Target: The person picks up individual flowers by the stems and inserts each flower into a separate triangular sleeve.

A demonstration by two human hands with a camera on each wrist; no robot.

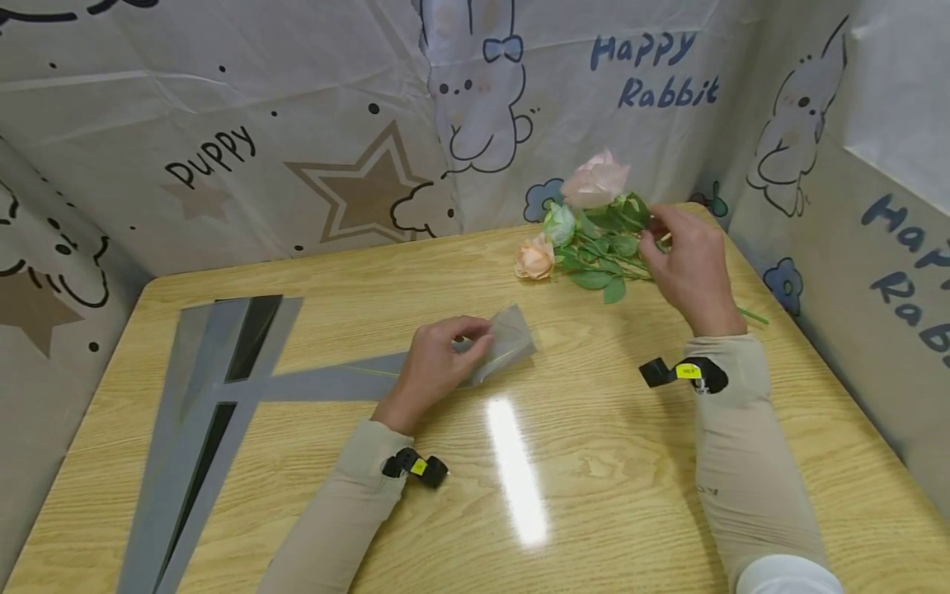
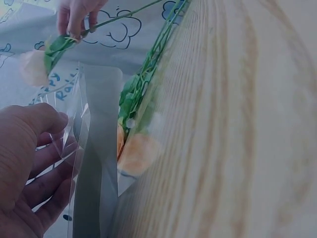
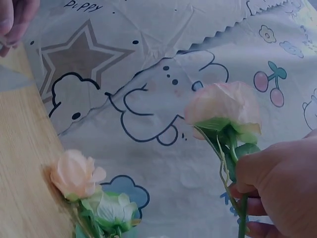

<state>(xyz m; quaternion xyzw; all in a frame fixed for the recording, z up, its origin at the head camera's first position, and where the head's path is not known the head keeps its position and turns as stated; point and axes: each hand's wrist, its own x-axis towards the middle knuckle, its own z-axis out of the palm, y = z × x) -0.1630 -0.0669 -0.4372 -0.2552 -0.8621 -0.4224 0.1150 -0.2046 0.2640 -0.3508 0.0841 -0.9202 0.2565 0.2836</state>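
My left hand (image 1: pixel 438 363) pinches a clear-and-grey plastic flower sleeve (image 1: pixel 514 340) between thumb and fingers, over the middle of the table. In the left wrist view the fingers show through the clear side of the sleeve (image 2: pixel 96 148). At the far right, my right hand (image 1: pixel 690 268) grips the stem of a pink rose (image 1: pixel 596 177). The right wrist view has this rose (image 3: pixel 225 109) upright, raised above the other flowers. Below it on the table lie a peach rose (image 1: pixel 534 257) and a pale green rose (image 1: pixel 559 223) with leafy stems.
More grey flower sleeves (image 1: pixel 166 412) lie overlapped on the left of the wooden table (image 1: pixel 609 495). One long grey piece (image 1: pixel 319 384) reaches from them towards my left hand. A printed cloth (image 1: pixel 312 49) hangs behind the table's back edge.
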